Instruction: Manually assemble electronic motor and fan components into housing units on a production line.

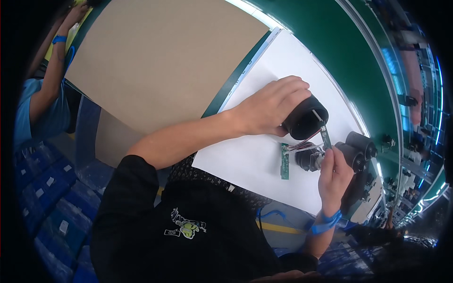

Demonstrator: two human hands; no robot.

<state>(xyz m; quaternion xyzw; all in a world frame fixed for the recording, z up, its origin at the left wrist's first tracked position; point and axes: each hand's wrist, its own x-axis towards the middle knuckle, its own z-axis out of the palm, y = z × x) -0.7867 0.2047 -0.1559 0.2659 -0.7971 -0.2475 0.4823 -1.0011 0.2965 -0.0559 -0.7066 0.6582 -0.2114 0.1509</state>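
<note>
My left hand (278, 104) is wrapped round a black cylindrical housing (295, 130), whose open end faces right and toward me. Between the thumb and fingers of my right hand (336, 172) is a narrow green circuit board (325, 135), its far end at the mouth of the housing. A thin pale rod or tube shows at that mouth; I cannot tell what it is. Red, dark and white wires run to a second green circuit board (284, 161), which hangs or lies over the white sheet. Next to my right fingers is a black round part (307, 159), partly hidden.
More black cylinders (361, 144) stand to the right of my right hand. A white sheet (236, 162) covers the work surface, with a large brown board (165, 56) to its left. Green table surface (339, 42) lies beyond. Another person's arm (52, 80) is at far left.
</note>
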